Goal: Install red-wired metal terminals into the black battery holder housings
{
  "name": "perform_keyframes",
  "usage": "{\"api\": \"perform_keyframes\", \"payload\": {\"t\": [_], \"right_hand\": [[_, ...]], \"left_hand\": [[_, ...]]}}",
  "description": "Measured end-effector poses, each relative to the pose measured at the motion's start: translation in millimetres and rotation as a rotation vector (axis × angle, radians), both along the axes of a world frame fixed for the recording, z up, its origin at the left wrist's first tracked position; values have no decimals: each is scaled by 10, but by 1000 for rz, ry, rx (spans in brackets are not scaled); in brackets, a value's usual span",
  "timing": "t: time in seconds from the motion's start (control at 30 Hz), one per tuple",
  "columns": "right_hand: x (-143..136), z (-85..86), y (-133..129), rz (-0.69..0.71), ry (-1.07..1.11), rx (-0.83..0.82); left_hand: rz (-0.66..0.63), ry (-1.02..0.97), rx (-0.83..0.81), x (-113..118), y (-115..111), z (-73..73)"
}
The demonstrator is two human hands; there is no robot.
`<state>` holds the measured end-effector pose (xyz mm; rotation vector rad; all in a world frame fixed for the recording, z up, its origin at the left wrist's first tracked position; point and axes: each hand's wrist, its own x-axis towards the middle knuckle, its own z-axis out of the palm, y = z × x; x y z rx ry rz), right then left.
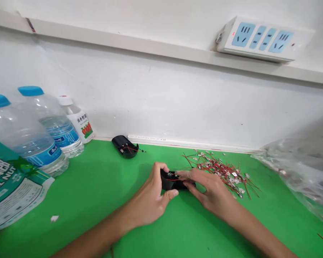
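Between my hands, a black plastic housing (172, 184) lies on the green tabletop with a thin red wire inside it. My left hand (154, 195) grips its left end, thumb at the near side and fingers over the far side. The fingertips of my right hand (208, 184) are pressed together inside the right part of the housing, by the red wire. Whatever small part they pinch is hidden. Just beyond my right hand spreads a pile of red wires with small metal tabs (226, 172).
A second black housing (125, 146) with wires sits near the wall. Large water bottles (47, 152), a smaller labelled bottle (80, 123) and a green packet (13, 186) stand or lie at left. Clear plastic bags (307, 172) are at right. A power strip (263, 39) is mounted on the wall.
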<state>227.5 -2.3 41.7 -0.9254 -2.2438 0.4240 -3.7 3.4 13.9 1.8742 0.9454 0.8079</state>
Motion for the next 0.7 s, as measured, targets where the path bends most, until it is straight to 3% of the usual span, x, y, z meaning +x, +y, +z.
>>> {"api": "perform_keyframes", "payload": {"t": [0.27,0.4,0.5,0.7], "right_hand": [[-32,80,-68,-8,-42,16],[-6,138,-111,-69,-289,123],[17,97,-80,-104,-493,256],[39,-45,16,-53,-587,367]], "left_hand": [[10,-12,5,8,3,-15],[26,-17,-17,-4,7,-21],[34,-20,-33,-11,9,-10],[47,-29,-40,6,23,16]]}}
